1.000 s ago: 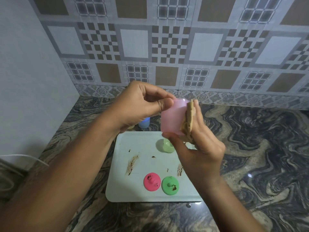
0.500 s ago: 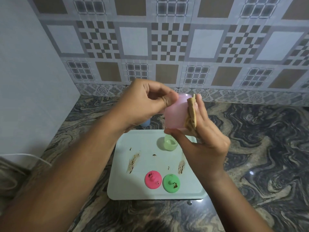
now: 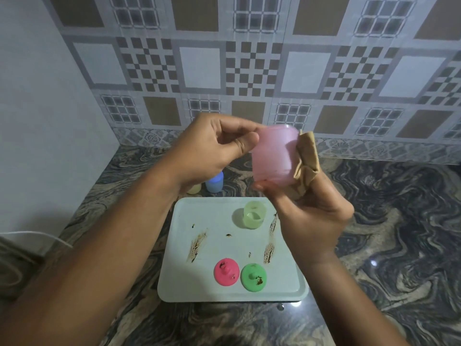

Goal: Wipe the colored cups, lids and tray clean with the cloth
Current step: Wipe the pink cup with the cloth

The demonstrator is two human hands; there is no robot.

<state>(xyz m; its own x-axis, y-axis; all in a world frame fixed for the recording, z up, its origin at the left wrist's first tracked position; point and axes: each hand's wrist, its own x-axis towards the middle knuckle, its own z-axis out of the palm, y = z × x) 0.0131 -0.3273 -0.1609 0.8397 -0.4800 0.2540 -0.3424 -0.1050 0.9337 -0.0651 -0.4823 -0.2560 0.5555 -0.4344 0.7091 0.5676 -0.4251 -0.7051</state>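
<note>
The left thumb (image 3: 243, 146) and the fingers beside it pinch the top edge of the pink cup (image 3: 273, 156), so the left hand (image 3: 214, 151) is clamped on it. The right thumb (image 3: 268, 188) sits under the cup's low edge. The other right fingers press the cloth (image 3: 306, 158) against the cup's side, so the right hand (image 3: 316, 216) grips cloth and cup together. The cup is up in the air, above the far edge of the tray (image 3: 219, 216). I cannot tell which way its open end faces.

The cup looks like thin plastic, so I think it is light, a bit bendy and smooth enough to slip. Holding it by its two ends seems best, since a hard squeeze in the middle could squash it. The cloth is soft and folds to fit the cup.

On the far part of the tray a green cup (image 3: 254, 214) stands open end up. On the near part a pink lid (image 3: 225, 271) and a green lid (image 3: 253, 277) lie side by side, both with brown spots. Brown smears (image 3: 197, 245) streak the tray's middle. Behind the tray a blue cup (image 3: 214, 184) stands on the counter (image 3: 374, 221), partly hidden by the left wrist
</note>
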